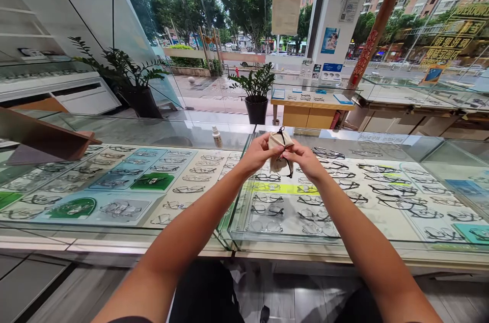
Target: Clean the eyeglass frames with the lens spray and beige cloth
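Note:
Both hands are raised together over the glass display counter, near its back edge. Between them is a small beige cloth pouch with a black cord at its top and another dark cord end hanging below. My left hand pinches the pouch from the left, fingers closed on it. My right hand grips the pouch from the right, thumb and fingertips close to those of my left hand. Rows of eyeglasses lie under the glass beneath the hands.
A small white spray bottle stands on the counter to the left. A brown tilted board is at the far left. Beyond the counter are potted plants and a yellow-fronted display cabinet before the window.

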### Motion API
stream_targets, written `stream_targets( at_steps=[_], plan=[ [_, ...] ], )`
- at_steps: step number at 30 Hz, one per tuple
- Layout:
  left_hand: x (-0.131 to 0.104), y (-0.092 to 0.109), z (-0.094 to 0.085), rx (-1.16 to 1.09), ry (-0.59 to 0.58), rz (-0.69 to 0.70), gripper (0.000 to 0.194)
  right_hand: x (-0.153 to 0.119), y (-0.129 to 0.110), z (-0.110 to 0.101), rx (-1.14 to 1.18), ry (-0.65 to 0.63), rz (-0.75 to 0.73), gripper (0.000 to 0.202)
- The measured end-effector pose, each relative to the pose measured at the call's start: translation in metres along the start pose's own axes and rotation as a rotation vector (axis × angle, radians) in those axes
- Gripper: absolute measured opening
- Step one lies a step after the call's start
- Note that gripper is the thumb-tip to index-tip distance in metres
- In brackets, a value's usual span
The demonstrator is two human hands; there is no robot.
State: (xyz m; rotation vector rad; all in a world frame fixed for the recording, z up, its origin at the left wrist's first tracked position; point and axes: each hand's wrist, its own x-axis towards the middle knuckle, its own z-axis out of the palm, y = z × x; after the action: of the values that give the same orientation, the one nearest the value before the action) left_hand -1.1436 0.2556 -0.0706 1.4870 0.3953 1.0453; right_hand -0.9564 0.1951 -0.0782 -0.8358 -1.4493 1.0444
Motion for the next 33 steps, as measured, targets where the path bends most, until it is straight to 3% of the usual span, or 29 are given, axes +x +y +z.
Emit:
stream_targets(
  at_steps=[7,10,16,24,29,33],
  plan=[
    [-0.001,-0.002,0.005,0.135,0.143,0.065,0.056,-0.001,0.0,0.005,-0.032,-0.039,0.007,0.031],
    [0.002,0.0,-0.003,0.172,0.108,0.094,0.059,-0.001,-0.001,0.005,-0.019,-0.04,0.005,0.033],
    [0.003,0.01,-0.01,0.058,-0.114,0.036,0.052,-0.001,0.002,0.002,0.141,0.02,0.111,0.039],
    [0.001,0.001,-0.001,0.121,0.056,0.082,0.055,-0.001,0.009,0.004,0.156,-0.035,0.121,0.035],
    [0.003,0.003,-0.004,0.046,-0.086,0.06,0.054,0.001,0.004,-0.002,0.263,0.014,0.25,0.041],
    [0.0,-0.001,0.0,0.034,-0.008,0.037,0.052,0.001,0.003,0.001,0.292,-0.007,0.287,0.044]
  ],
)
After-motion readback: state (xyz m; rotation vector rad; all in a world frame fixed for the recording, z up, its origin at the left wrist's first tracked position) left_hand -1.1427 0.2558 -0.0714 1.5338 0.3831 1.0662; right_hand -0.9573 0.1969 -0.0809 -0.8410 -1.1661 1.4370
